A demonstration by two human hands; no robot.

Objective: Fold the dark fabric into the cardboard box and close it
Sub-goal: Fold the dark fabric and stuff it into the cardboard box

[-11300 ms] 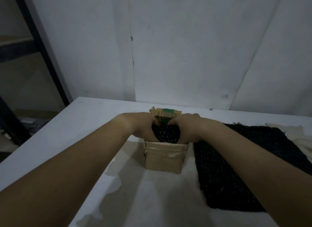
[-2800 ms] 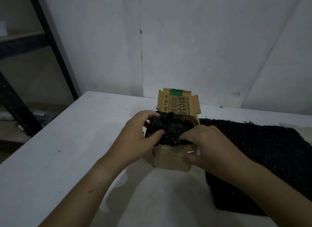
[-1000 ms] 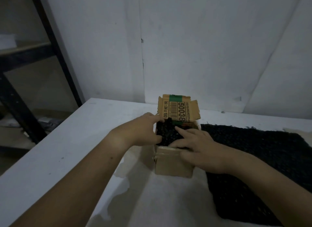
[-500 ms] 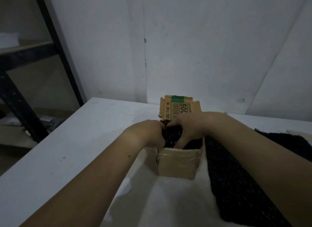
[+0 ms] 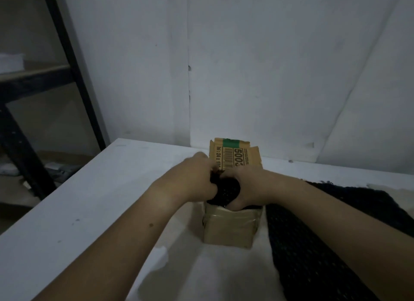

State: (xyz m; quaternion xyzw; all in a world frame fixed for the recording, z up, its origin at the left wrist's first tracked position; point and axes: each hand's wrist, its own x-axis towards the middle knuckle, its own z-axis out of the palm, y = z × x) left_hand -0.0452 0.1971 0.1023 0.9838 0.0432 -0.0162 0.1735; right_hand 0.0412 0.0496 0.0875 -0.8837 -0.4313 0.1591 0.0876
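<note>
The open cardboard box (image 5: 230,228) stands on the white table (image 5: 78,211) directly beneath both hands. The left hand (image 5: 192,181) and right hand (image 5: 251,186) each curl their fingers round 1 bunched wad of dark fabric (image 5: 226,189) squeezed between them. The wad sits in the box mouth and bulges above the rim. Just beyond the knuckles, 1 printed flap (image 5: 235,156) stands upright. Under the right forearm a second dark cloth (image 5: 313,244) lies flat, just beside the box.
</note>
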